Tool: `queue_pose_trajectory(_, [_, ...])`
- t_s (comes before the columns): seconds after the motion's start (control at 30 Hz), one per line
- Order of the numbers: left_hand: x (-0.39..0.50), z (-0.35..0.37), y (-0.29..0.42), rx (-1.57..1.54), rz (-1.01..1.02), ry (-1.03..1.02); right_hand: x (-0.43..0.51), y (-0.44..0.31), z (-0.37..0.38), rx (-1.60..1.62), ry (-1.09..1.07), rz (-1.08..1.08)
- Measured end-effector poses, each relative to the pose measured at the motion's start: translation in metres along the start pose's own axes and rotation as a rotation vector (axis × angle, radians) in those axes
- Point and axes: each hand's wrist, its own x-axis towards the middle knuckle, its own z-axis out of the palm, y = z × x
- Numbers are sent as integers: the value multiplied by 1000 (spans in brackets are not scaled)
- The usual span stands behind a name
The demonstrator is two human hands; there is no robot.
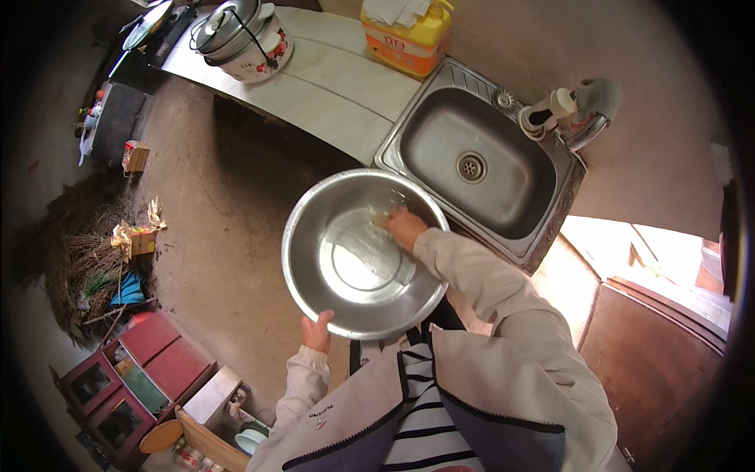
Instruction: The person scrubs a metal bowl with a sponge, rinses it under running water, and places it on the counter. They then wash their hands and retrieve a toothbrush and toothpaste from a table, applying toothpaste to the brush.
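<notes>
A large round stainless-steel basin [339,236] is held in front of my body, close to the near edge of the sink. My left hand [317,331] grips its lower left rim, with the thumb over the edge. Inside the basin, toward its right wall, is my right hand [406,229]; a pale, blurred thing, perhaps a scrubber, is at its fingertips. Some water appears to lie on the basin's bottom. Beyond the basin is a stainless-steel sink [436,135] with a round drain strainer [472,167], and a metal faucet [587,133] with a grey cloth over it stands at its right corner.
A tiled counter [330,76] bears a rice cooker [253,50] and a yellow-orange detergent jug [404,44]. Dry brushwood [88,253] and cardboard boxes lie on the floor at left. A red cabinet [150,348] stands lower left, a brown door [649,366] at right.
</notes>
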Motion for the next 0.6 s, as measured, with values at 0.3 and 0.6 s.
queue_pose_trajectory(0.3, [20, -14, -4, 72, 51, -72, -54, 35, -122, 915, -176, 108])
queue_pose_trajectory(0.6, [19, -35, 0, 283, 64, 22, -29, 192, -124, 170, 514, 434])
